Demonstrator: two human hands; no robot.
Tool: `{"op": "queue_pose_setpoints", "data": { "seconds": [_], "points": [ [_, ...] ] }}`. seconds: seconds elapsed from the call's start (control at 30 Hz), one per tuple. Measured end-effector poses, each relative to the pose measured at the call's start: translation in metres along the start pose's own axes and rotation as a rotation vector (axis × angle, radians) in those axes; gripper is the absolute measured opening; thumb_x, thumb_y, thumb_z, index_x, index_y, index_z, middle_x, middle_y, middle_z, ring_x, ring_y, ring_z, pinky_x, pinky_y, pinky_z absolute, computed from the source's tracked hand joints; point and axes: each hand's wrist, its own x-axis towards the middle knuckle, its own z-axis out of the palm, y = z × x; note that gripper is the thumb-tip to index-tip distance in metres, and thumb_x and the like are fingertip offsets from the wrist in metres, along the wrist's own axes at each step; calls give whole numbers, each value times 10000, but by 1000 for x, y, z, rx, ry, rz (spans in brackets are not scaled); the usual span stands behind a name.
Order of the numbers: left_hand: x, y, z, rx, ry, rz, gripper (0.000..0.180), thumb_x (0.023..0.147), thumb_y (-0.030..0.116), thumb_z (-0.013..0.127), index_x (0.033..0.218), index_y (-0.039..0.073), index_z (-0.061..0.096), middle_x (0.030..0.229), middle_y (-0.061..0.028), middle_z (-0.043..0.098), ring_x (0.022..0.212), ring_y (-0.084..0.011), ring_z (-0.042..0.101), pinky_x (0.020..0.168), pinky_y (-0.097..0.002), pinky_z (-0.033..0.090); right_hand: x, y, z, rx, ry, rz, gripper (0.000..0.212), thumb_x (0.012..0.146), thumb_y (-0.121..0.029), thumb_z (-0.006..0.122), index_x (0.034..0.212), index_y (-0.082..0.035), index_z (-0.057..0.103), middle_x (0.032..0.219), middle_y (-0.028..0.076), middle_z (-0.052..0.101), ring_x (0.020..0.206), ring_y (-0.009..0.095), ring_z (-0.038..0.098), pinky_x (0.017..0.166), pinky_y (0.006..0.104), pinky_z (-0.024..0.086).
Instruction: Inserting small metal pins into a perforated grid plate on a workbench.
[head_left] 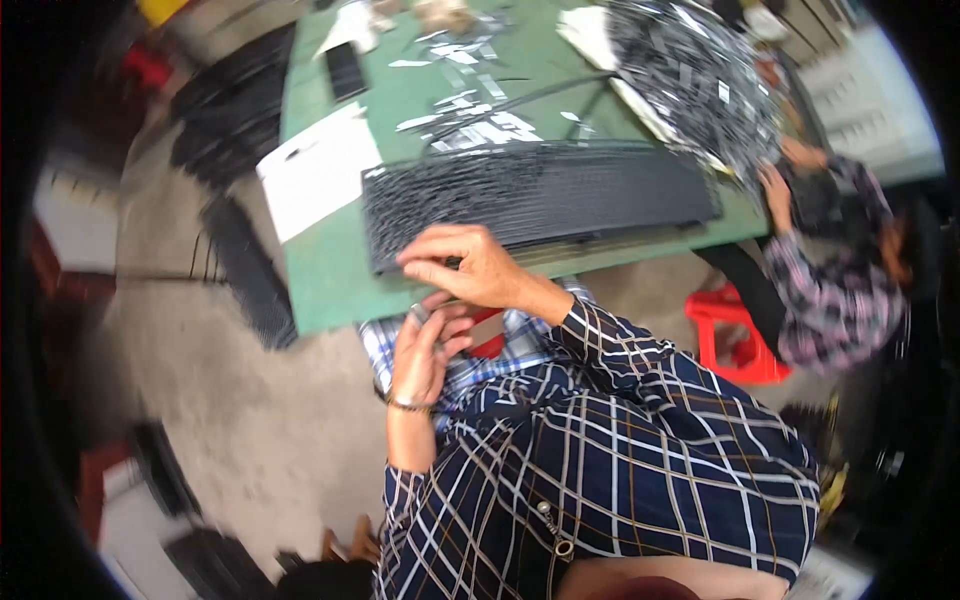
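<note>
Right hand (pixel 470 268) pinches something small, hidden, at near edge of black slatted panel (pixel 540 195); left hand (pixel 425 350) half-curled below, contents unclear. Fitting step; next needs steady alignment.

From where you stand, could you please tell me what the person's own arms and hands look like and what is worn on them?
Both hands are bare, without gloves. The left hand has a thin bracelet at the wrist and a ring on one finger. The right hand shows no jewellery. Both arms wear a dark navy shirt with a white and tan crossing-line check; the left sleeve ends well below the wrist.
</note>
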Motion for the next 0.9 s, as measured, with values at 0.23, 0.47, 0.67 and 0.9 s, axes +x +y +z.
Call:
{"op": "queue_pose_setpoints", "data": {
  "seconds": [0.23, 0.47, 0.67, 0.9],
  "points": [
    [6, -8, 4, 99, -62, -42, 277, 946, 124, 464, 1169, -39, 484, 1037, -150, 590, 858, -188, 620, 688, -278, 557, -84, -56, -171, 1174, -373, -887, 385, 786, -467, 671, 856, -89, 675, 831, 100, 664, 751, 237, 617, 662, 347, 439],
    [10, -14, 32, 242, -144, -109, 282, 950, 146, 463, 1146, -52, 501, 1036, -153, 602, 866, -190, 622, 730, -278, 548, -102, -54, -136, 791, -257, -78, 294, 815, -276, 673, 886, 9, 687, 713, 147, 648, 672, 236, 600, 595, 321, 471],
    [2, -22, 46, 302, -197, -130, 284, 951, 161, 467, 1135, -52, 505, 1011, -160, 608, 868, -209, 627, 725, -292, 549, -106, -20, -96, 872, -252, 192, 354, 805, -193, 697, 1007, 90, 627, 813, 140, 654, 724, 182, 633, 689, 277, 505],
    [3, -30, 48, 325, -258, -182, 300, 972, 194, 413, 1156, -33, 480, 1072, -165, 579, 935, -246, 623, 771, -355, 563, -113, -4, -93, 792, -128, 243, 288, 846, -150, 644, 1036, 65, 625, 841, 93, 662, 745, 136, 625, 701, 241, 499]
  ]
}}
